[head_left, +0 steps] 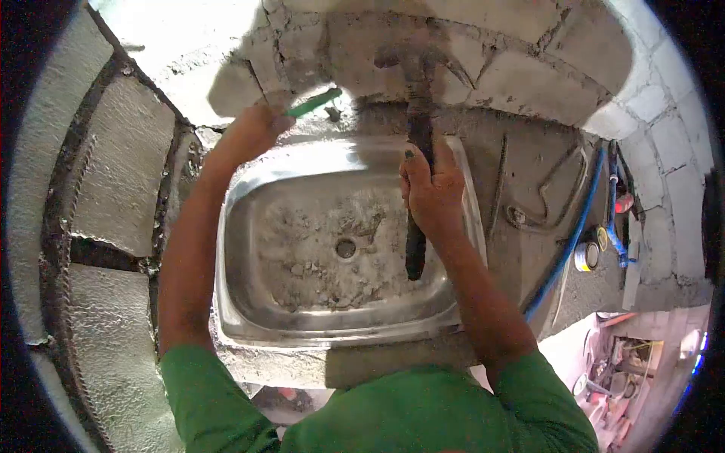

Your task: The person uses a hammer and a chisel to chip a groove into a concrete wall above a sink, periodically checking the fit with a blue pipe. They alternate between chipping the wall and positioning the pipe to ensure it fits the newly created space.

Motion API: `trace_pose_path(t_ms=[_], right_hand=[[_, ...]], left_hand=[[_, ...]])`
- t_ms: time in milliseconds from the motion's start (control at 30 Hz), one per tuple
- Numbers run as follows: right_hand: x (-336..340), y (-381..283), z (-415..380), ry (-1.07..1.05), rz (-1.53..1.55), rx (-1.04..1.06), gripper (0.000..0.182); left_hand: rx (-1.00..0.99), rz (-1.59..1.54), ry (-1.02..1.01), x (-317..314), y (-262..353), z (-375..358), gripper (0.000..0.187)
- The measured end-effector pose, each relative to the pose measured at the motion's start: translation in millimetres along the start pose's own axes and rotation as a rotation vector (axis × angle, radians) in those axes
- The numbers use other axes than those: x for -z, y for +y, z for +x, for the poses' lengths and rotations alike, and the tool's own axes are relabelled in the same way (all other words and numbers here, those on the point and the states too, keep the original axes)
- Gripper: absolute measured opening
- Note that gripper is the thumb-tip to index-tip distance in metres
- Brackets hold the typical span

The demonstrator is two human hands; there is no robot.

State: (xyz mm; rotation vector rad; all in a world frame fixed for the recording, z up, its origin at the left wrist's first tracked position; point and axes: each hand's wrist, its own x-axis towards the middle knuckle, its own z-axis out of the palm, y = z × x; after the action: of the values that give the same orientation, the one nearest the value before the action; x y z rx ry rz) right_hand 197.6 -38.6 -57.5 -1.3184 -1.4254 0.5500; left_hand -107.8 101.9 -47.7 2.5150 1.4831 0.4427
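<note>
My left hand (253, 134) is closed around a green chisel (313, 103), whose far end points at the base of the block wall (332, 45) behind the sink. In my right hand (436, 185) is a claw hammer (418, 98), gripped partway along its dark handle. The hammer's head is up against the view of the wall, and its handle end hangs over the basin. Below both hands lies a stainless steel sink (242, 287), its bottom strewn with grey rubble and dust around the drain. A small dark hole or chip (332, 113) shows beside the chisel's tip.
Right of the sink, a bent metal rod (544, 219) lies on the concrete counter (521, 166). Farther right are a blue hose (570, 241), a small can (586, 257) and a red-ended item (624, 202). Rough blocks with dark gaps (106, 253) stand at the left.
</note>
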Motion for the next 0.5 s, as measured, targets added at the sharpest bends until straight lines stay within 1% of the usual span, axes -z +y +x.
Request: trace_pose_path(t_ms=[67, 100, 167, 267, 333, 400, 467, 500], right_hand=[[-3.9, -4.4, 0.5, 0.015, 0.124, -0.039, 0.044], [-7.5, -0.7, -0.9, -0.014, 0.103, -0.042, 0.044], [-16.5, 7.9, -4.7, -0.043, 0.081, -0.047, 0.044], [-24.9, 12.0, -11.0, -0.033, 0.217, -0.103, 0.042], [-22.6, 6.9, -10.1, -0.049, 0.241, -0.196, 0.042], [-23.8, 8.7, -9.1, -0.012, 0.244, -0.164, 0.044], [-25.0, 8.4, -8.6, 0.018, 0.24, -0.132, 0.045], [-25.3, 6.2, -6.7, 0.06, 0.141, -0.078, 0.048]], left_hand=[[0.051, 0.141, -0.052, 8.9, 24.7, 0.9, 0.037], [0.047, 0.146, -0.056, 16.0, 39.6, 5.0, 0.037], [0.09, 0.335, -0.076, 25.0, 60.7, 11.3, 0.035], [0.085, 0.375, -0.109, 18.6, 58.0, 22.1, 0.034], [0.065, 0.408, -0.093, 16.5, 55.6, 23.6, 0.034], [0.04, 0.436, -0.083, 13.4, 50.9, 26.9, 0.033], [0.107, 0.373, -0.192, 14.0, 48.9, 29.7, 0.029], [0.11, 0.371, -0.192, 15.1, 50.7, 29.5, 0.029]])
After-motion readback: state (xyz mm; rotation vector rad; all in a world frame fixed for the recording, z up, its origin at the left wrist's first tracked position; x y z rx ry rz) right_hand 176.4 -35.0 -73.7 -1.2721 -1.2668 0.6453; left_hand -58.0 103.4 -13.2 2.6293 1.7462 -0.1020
